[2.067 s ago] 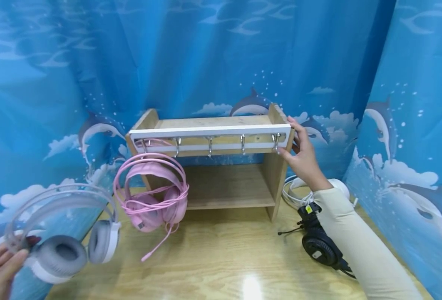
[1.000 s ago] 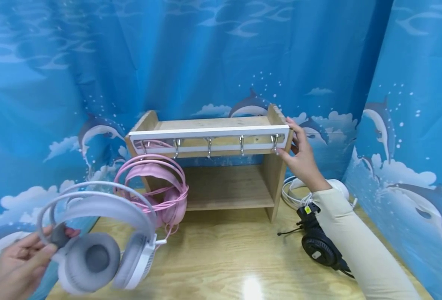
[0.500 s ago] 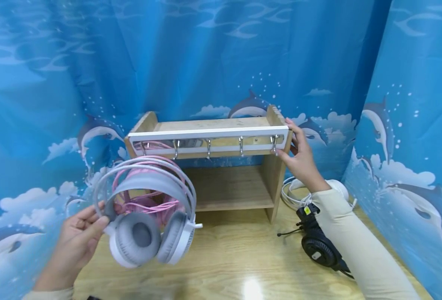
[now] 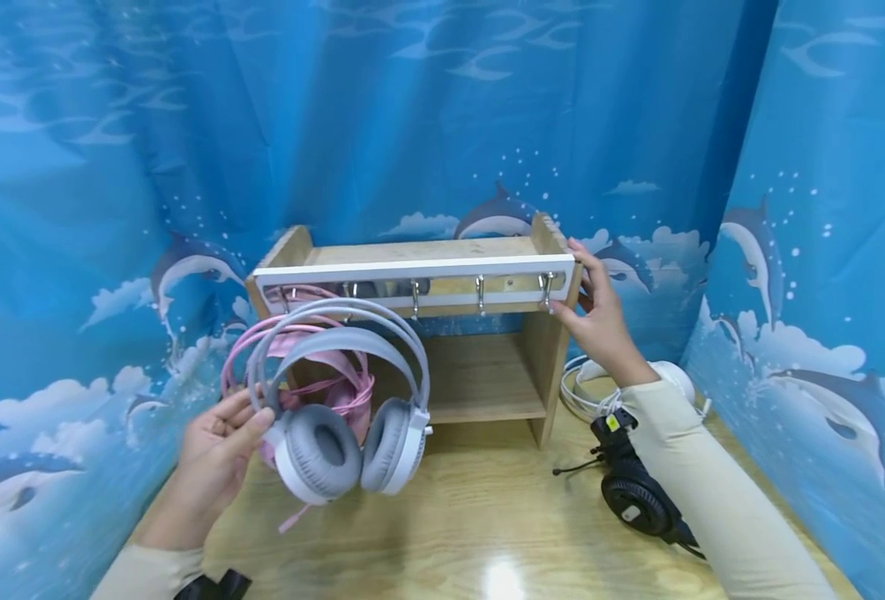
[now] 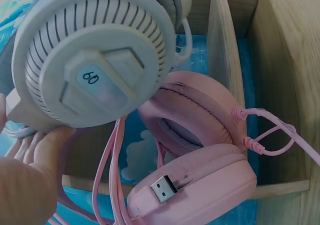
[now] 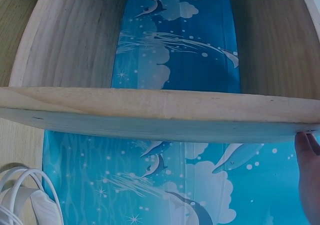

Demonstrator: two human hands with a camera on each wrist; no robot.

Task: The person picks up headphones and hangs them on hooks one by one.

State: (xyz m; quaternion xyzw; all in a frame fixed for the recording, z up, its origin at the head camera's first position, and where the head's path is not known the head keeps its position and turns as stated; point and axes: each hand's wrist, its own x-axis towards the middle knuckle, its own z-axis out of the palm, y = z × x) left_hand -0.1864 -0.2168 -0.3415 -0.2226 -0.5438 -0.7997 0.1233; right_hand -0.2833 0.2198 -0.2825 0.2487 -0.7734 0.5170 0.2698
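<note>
My left hand (image 4: 213,450) pinches a white headset (image 4: 318,454) with grey ear cushions at its left side, beside the ear cup. The headset hangs upright in front of the wooden shelf (image 4: 487,367), its headband just below the white hook rail (image 4: 442,267). It overlaps a pink headset (image 5: 200,185) that hangs at the left end of the rail with its cable looped round it. In the left wrist view the white ear cup (image 5: 100,65) is close above the pink ear cups. My right hand (image 4: 598,325) grips the shelf's upper right corner, thumb by the last hook (image 4: 547,292).
Several metal hooks, such as the middle hook (image 4: 416,298), line the rail. At the right, a black headset (image 4: 637,500) with a thin microphone lies on the wooden table (image 4: 442,533), near another white headset (image 4: 675,379) and its coiled cable. Blue dolphin-print curtains (image 4: 412,125) surround the back and sides.
My left hand has carried the white headset from the far left rightwards and upwards, in front of the pink headset and close to the rail. The right hand has kept its grip on the shelf.
</note>
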